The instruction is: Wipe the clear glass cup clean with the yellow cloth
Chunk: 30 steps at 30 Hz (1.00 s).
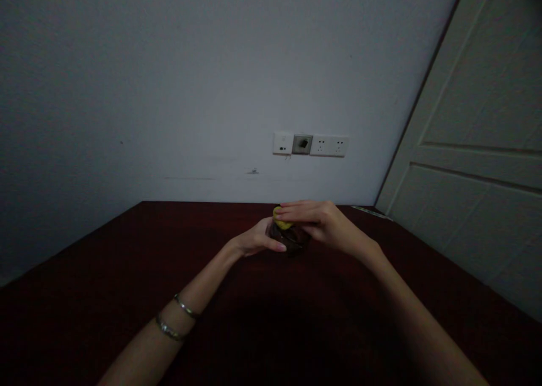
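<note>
Glassware (292, 244), dark and rounded, sits between your hands above the middle of the red desk (139, 273); whether it touches the top, you cannot tell. Your left hand (257, 238) grips its side, thumb toward you. Your right hand (315, 216) grasps a yellow sponge (283, 224) at its rim. Beyond, wall sockets (329, 145) face you; a panelled door (478, 149) stands right.

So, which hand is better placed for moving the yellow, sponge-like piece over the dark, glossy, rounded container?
Probably the right hand: its fingers hold the yellow piece, while the left hand grips the container.
</note>
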### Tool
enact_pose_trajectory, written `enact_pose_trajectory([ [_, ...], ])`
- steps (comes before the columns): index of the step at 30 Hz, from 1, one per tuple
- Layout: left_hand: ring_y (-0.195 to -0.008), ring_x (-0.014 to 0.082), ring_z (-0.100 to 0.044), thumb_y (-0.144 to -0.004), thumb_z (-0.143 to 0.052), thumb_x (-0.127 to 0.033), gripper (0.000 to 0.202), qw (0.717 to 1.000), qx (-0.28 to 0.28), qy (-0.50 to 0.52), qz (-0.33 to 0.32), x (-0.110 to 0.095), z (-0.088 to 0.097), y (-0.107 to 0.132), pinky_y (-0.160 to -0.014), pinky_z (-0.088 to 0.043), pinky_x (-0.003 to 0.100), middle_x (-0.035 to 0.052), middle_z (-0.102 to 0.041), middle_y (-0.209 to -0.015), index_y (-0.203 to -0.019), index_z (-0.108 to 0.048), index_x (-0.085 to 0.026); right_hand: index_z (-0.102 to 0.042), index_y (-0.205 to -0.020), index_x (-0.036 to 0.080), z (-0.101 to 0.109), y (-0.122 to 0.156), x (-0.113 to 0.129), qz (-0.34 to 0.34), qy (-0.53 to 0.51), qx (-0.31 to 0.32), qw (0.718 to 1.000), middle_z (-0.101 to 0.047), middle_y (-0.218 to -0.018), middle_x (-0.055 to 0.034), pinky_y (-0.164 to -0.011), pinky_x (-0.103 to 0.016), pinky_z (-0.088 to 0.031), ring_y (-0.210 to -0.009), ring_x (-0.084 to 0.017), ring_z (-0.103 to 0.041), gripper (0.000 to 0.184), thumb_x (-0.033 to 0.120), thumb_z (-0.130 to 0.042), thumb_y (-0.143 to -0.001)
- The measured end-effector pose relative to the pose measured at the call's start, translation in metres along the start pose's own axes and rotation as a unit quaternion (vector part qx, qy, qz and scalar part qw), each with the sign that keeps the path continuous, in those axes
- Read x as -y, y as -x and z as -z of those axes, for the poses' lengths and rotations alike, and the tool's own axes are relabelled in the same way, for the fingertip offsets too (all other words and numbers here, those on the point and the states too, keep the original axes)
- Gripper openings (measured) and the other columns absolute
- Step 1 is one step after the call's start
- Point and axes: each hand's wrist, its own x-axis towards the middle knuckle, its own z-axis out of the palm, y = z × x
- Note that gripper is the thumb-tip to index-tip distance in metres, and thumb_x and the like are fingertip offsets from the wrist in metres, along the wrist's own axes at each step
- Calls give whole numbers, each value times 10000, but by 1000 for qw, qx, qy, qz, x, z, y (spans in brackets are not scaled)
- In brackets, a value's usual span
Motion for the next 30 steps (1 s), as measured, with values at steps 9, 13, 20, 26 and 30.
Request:
enact_pose_trajectory([
  [9,-955,271,-641,-502,-836,-200,659,1000,-11,-11,-2,-2,5,1,-902,-454,461,130,-641,-1053,-1099,-563,-135,-670,-1138,227,12,13,-19,-58,36,28,997,-702,-1144,-66,-931,-349,-524,-1073,-185,-656,310,128,-553,-868],
  [13,-964,259,-643,-488,-842,-176,668,1000,-7,-22,-10,2,10,1,-917,-448,451,127,-644,-1074,-1095,-562,-144,-688,-1112,222,18,12,-10,-95,31,54,994,-723,-1096,-60,-835,-287,-542,-961,-179,-695,286,150,-545,-875],
  [20,-964,265,-649,-508,-831,-139,636,999,-16,-29,-1,3,15,6,-893,-471,434,137,-650,-1074,-1089,-574,-134,-729,-1019,231,30,27,-22,-178,34,94,979,-764,-921,-3,-685,-236,-540,-767,-159,-711,227,207,-572,-856],
  [26,-897,218,-665,-490,-828,-93,627,1000,4,-6,26,5,11,4,-821,-495,367,102,-673,-1020,-1065,-584,-151,-671,-1137,218,23,23,-23,-88,139,-43,986,-706,-1126,-81,-904,-380,-519,-1044,-215,-658,312,134,-531,-871],
  [30,-889,227,-665,-480,-837,-121,654,1000,-18,9,9,3,8,2,-851,-488,396,104,-675,-1013,-1083,-588,-151,-664,-1138,232,11,9,-11,-22,89,12,996,-712,-1106,-62,-938,-351,-507,-1089,-187,-636,354,69,-511,-863],
])
